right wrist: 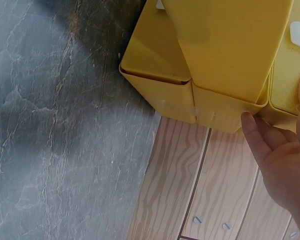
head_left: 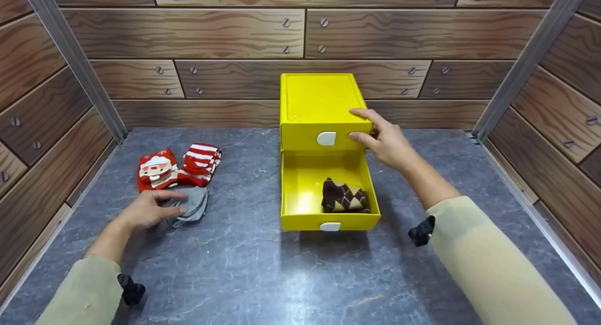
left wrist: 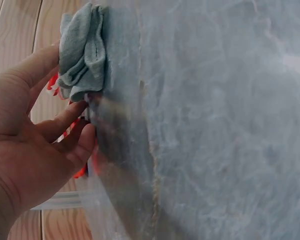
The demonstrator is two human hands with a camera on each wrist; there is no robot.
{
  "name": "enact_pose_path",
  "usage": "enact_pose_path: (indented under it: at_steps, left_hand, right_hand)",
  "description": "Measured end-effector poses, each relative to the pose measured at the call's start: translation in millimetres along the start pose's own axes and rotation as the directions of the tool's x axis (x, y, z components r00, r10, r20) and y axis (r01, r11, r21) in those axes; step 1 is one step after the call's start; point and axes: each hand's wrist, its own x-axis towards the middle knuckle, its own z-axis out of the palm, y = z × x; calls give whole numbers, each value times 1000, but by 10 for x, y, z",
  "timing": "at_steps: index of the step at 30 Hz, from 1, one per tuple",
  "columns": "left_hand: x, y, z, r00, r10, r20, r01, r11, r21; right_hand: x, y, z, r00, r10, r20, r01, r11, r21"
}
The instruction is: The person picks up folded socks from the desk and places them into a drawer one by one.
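Note:
My left hand [head_left: 148, 210] pinches a folded grey pair of socks [head_left: 197, 205] lying on the tabletop; in the left wrist view the thumb meets the grey cloth and part of the index finger is hidden. My right hand [head_left: 387, 139] grips the front right corner of a yellow two-drawer box [head_left: 321, 97], thumb on the front face, a finger on top. Its upper drawer is closed; the lower drawer [head_left: 300, 223] is pulled out. Inside that drawer, toward the right, sits a folded brown-and-beige argyle sock bundle [head_left: 345, 196].
Red-and-white Christmas socks [head_left: 202, 163] with a Santa face lie just beyond the grey pair. The grey marbled tabletop [head_left: 225, 268] is bounded by wood-patterned walls [head_left: 235, 34] at the back and both sides.

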Motion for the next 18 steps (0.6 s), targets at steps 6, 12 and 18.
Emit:
enact_pose_path:
  at_steps: [6, 12, 18]
  left_hand:
    - [13, -46, 73, 1000, 22, -10, -22, 1000, 16]
    - [6, -74, 87, 1000, 14, -11, -13, 998, 58]
    - [11, -36, 81, 1000, -27, 9, 26, 998, 58]
  right_hand:
    - [-24, -19, 5, 1000, 23, 16, -23, 1000, 10]
    - [-15, -25, 17, 1000, 23, 10, -23, 1000, 3]
    - [-12, -25, 0, 1000, 28, 9, -28, 1000, 0]
